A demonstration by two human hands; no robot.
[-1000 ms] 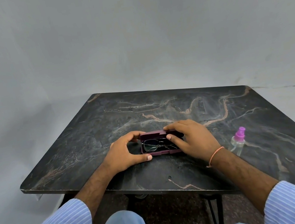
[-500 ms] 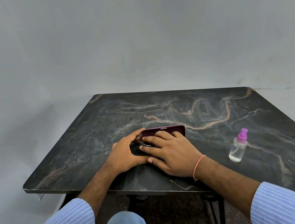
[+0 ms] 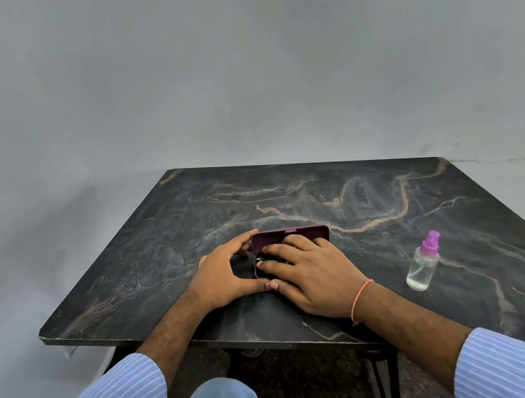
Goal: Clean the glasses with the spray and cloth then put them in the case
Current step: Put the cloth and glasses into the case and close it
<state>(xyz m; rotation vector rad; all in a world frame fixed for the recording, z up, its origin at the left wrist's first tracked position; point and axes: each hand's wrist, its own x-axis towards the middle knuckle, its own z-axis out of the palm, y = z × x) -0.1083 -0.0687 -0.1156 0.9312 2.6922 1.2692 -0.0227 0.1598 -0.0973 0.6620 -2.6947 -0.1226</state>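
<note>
Two hands: my left hand [image 3: 223, 274] cups the case [image 3: 290, 236]; my right hand [image 3: 311, 270] lies flat over it.
Case: maroon, rounded, lid up.
Bottle [image 3: 422, 265]: clear plastic, purple cap, at 3 o'clock.
Table [image 3: 376, 200]: dark veined marble.

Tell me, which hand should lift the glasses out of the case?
Probably the right hand: its fingers already lie on the glasses inside the open case. The left hand only steadies the case's end.

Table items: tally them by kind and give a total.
Glasses case: 1, maroon, lid up
Glasses: 1, mostly hidden under the right hand
Spray bottle: 1, clear with a pink top
Cloth: 0 in view
Total: 3
</note>
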